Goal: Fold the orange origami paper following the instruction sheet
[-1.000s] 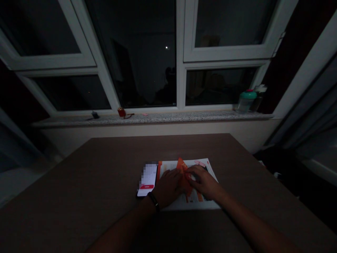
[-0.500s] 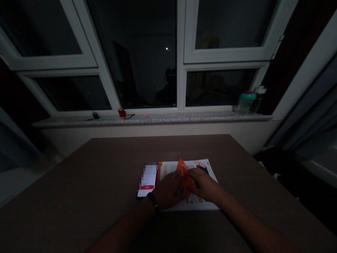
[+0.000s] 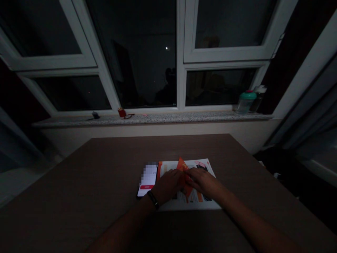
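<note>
A folded orange-red paper with pointed ends lies over a printed booklet on the table. My left hand, with a dark band at its wrist, closes its fingers on the paper's left side. From the right, my right hand presses its bent fingers onto the same paper near its middle. The fingertips of both hands almost meet there and cover part of the paper. Dim light hides the fine creases.
A lit phone lies left of the booklet on the brown table. Beyond the table, a stone windowsill bears a small red jar, a dark little object and a teal-lidded bottle.
My left hand's fingers have drawn up toward the paper's middle, and the right hand's fingers have closed in beside them. More of the paper's lower tip shows now.
</note>
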The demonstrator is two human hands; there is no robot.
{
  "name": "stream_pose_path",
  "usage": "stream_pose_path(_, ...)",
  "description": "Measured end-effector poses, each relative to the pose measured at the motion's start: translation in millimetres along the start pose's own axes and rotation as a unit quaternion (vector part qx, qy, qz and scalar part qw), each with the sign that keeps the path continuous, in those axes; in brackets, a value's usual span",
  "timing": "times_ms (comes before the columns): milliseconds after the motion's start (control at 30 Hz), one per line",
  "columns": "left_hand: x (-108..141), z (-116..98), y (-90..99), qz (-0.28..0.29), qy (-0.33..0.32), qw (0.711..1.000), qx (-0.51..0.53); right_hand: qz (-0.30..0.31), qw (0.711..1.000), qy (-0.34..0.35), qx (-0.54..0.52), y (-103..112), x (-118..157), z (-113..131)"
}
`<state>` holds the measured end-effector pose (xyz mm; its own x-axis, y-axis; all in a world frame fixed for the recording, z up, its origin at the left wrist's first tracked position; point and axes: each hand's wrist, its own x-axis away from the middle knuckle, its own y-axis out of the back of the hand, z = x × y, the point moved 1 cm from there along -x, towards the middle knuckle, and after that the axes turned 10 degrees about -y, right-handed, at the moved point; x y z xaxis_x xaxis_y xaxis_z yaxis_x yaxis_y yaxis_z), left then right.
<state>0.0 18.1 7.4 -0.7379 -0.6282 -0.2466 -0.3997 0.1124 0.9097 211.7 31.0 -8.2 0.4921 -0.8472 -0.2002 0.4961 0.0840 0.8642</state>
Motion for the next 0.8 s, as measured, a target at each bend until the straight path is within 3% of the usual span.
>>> stream_pose_path(267,3,3,0.5,-0.007,-0.001,1.000,0.023,-0.023,0.999,0.021,0.026,9,4,-2)
stream_pose_path(533,3,2,4.3,0.006,-0.011,0.998,-0.067,-0.007,0.998,0.042,0.054,13,5,0)
stream_pose_path(800,5,-2,2.1,-0.010,-0.026,0.998,-0.057,0.018,0.998,0.051,0.021,17,5,3)
